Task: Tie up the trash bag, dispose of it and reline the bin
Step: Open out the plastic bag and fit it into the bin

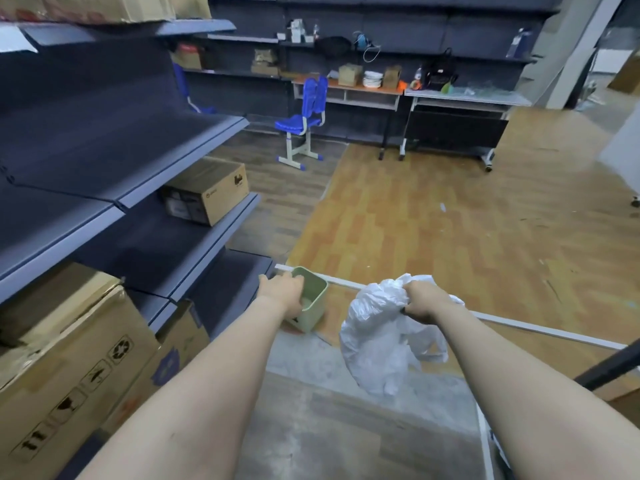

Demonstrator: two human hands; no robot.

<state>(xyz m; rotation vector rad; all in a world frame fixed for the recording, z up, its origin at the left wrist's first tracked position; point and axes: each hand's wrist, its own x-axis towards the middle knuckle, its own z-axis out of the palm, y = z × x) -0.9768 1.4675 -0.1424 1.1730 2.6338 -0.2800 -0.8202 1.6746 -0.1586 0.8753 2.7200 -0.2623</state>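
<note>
Two bare arms reach forward and down over a floor of grey concrete and orange wood planks. The right hand (421, 303) has its grip clamped on the gathered top of a white plastic trash bag (381, 341), fingers curled round the bunched plastic; the bag hangs full and crumpled below the hand, off the floor. The left hand (282, 291) rests on the near rim of a small pale green bin (313, 311), its fingers extended over the edge; whether they curl round the rim cannot be told. The bin stands on the floor, tilted slightly, just beside the foot of dark blue shelving (138, 157) on the left, and shows no liner inside. A cardboard box (207, 190) sits on a middle shelf, and larger boxes (69, 358) fill the lowest one. A white strip (536, 329) lies across the floor behind the bag. Farther back stand a blue chair (306, 119) and a cluttered surface (363, 90) against the far wall.
</note>
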